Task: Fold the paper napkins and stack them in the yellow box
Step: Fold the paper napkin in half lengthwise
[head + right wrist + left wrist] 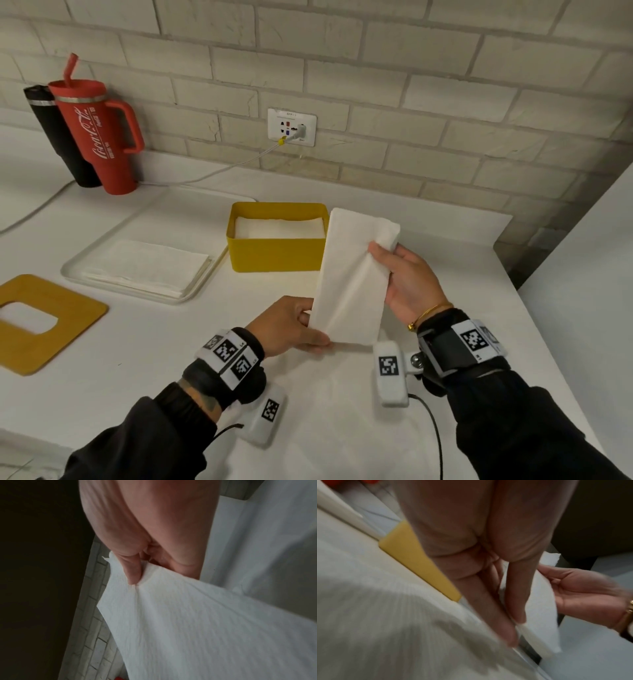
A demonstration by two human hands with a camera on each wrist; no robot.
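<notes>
Two hands pinching folded napkin (352, 277), left hand (291, 325), right hand (407, 277), only head view shows yellow box (277, 251)

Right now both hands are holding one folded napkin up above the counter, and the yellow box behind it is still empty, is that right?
Not quite. The yellow box is not empty: the head view shows white napkins already stacked inside it. The rest stands: the left hand and the right hand both hold one folded napkin above the counter.
</notes>
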